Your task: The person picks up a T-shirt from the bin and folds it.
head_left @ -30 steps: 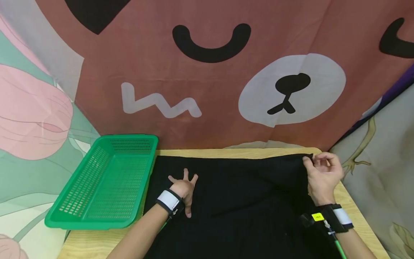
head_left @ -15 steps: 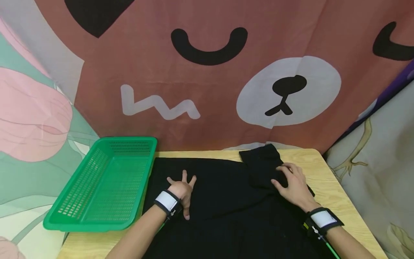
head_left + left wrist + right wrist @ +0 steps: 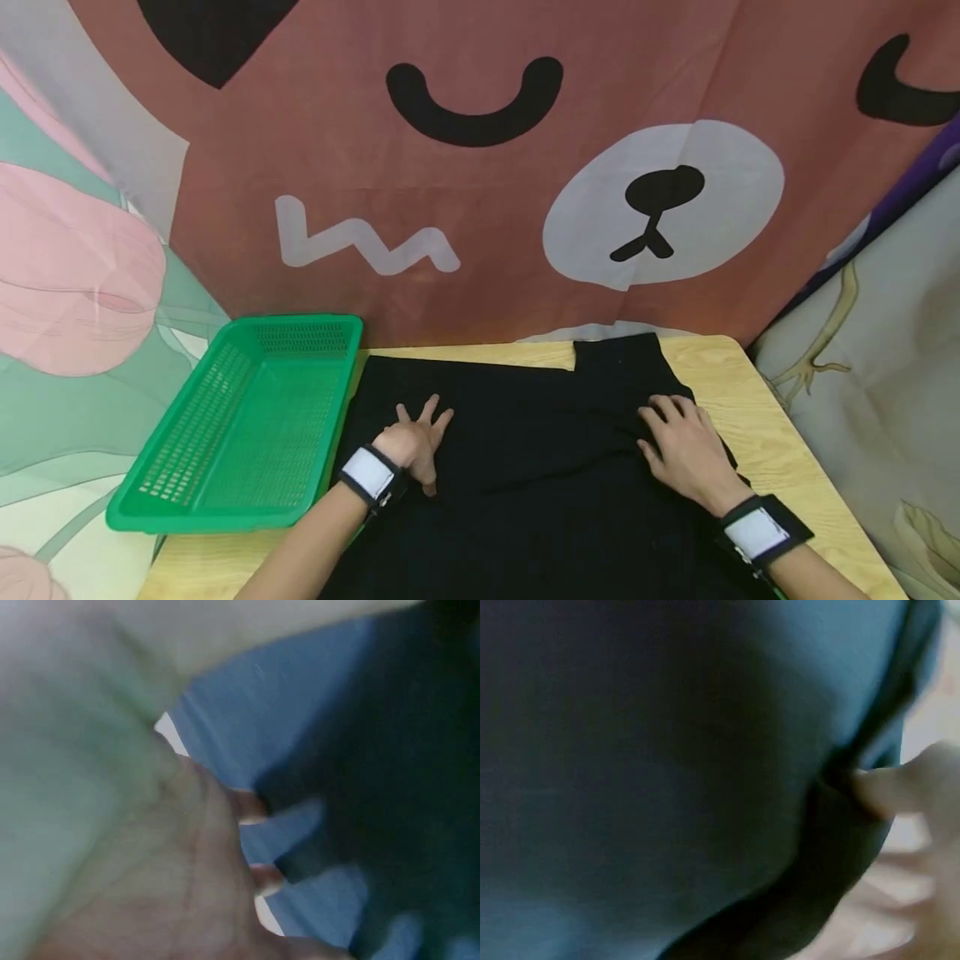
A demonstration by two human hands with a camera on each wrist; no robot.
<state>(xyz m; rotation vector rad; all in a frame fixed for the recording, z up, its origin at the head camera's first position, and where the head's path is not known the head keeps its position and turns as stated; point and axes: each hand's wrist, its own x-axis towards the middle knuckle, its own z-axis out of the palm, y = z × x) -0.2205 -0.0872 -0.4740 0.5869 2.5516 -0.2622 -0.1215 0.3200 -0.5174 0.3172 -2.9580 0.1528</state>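
A black cloth garment [image 3: 525, 467] lies spread over the wooden table, and its back right part [image 3: 618, 358] juts out beyond the back edge like a sleeve. My left hand [image 3: 414, 442] rests on its left side with the fingers spread. In the left wrist view the palm [image 3: 187, 877] lies against the cloth, which looks blue there. On the right side of the garment my right hand [image 3: 690, 454] rests with fingers slightly bent. The right wrist view is blurred, with the thumb [image 3: 892, 791] against a fold of the dark cloth [image 3: 817, 855].
A green plastic basket [image 3: 262, 450] stands to the left of the garment, overhanging the table's left side. Bare wood of the table [image 3: 780, 442] shows along the right edge. A hanging fabric [image 3: 480, 192] with a bear print rises behind the table.
My right hand has moved left from the back right corner, carrying the cloth edge inward, and let it go. The sleeve-like part now lies flatter. The left hand has barely moved.
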